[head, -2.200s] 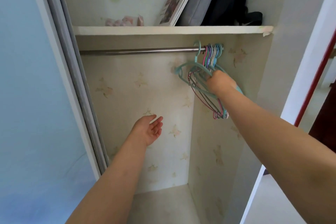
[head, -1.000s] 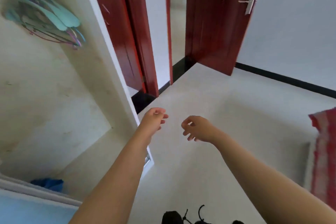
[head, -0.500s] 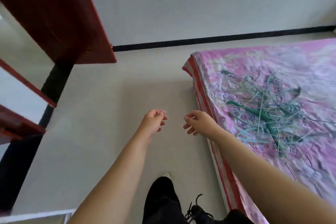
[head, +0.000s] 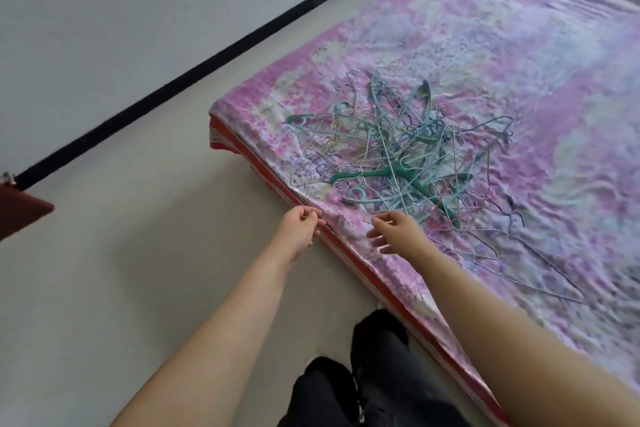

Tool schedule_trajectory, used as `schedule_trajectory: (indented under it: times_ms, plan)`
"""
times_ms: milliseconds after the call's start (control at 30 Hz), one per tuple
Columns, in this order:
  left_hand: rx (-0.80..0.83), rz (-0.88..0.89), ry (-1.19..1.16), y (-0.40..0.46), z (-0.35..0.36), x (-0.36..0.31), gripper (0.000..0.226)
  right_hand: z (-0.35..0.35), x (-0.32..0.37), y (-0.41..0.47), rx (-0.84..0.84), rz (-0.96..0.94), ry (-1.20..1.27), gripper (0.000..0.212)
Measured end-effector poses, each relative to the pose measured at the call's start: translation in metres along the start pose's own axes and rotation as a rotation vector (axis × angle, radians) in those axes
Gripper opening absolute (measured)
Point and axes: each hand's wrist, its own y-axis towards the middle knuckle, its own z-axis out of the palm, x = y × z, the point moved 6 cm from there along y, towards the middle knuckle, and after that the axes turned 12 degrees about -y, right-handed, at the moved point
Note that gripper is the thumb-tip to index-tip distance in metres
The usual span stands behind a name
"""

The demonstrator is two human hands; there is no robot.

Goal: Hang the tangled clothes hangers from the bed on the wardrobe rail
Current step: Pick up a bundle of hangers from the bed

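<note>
A tangled heap of clothes hangers, thin wire ones mixed with thicker green and teal plastic ones, lies on the bed with its pink patterned cover. My right hand hovers over the bed's near edge just in front of the heap, fingers apart and holding nothing. My left hand is beside the bed's edge, over the floor, fingers loosely curled and empty. The wardrobe and its rail are out of view.
Pale floor spreads to the left of the bed. A white wall with a black skirting board runs behind. A corner of the red door shows at the left edge. My dark trouser legs are below.
I have turned from the wardrobe, where my right hand left hangers on the rail, past the red door to the bed. Both empty hands have moved up to the bed's edge.
</note>
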Motion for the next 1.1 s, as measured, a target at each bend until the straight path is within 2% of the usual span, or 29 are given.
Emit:
schedule_trajectory:
  times_ms: [100, 300, 367, 467, 633, 733, 833, 1000, 1100]
  plan:
    - [0.059, -0.049, 0.066, 0.038, 0.039, -0.002, 0.015, -0.034, -0.036, 0.045, -0.058, 0.126, 0.188, 0.028]
    - [0.019, -0.075, 0.078, 0.103, 0.108, -0.020, 0.021, -0.082, -0.122, 0.129, -0.052, 0.377, 0.397, 0.073]
    - [0.013, -0.080, 0.105, 0.127, 0.133, -0.027, 0.023, -0.100, -0.148, 0.148, -0.097, 0.460, 0.442, 0.076]
    - [0.040, -0.095, 0.167, 0.157, 0.170, -0.032, 0.023, -0.129, -0.186, 0.174, -0.172, 0.601, 0.434, 0.066]
    - [0.064, -0.151, 0.194, 0.195, 0.218, -0.015, 0.025, -0.151, -0.254, 0.223, -0.118, 0.795, 0.556, 0.105]
    - [0.055, -0.191, 0.236, 0.216, 0.235, 0.002, 0.025, -0.163, -0.286, 0.240, -0.160, 0.941, 0.404, 0.127]
    - [0.056, -0.210, 0.267, 0.236, 0.249, 0.015, 0.025, -0.180, -0.309, 0.250, -0.162, 1.010, 0.077, 0.130]
    - [0.065, -0.283, 0.244, 0.249, 0.273, 0.034, 0.033, -0.183, -0.331, 0.277, 0.048, 0.818, -0.195, 0.123]
    - [0.060, -0.315, 0.225, 0.247, 0.278, 0.042, 0.039, -0.184, -0.325, 0.294, 0.007, 0.720, -0.153, 0.130]
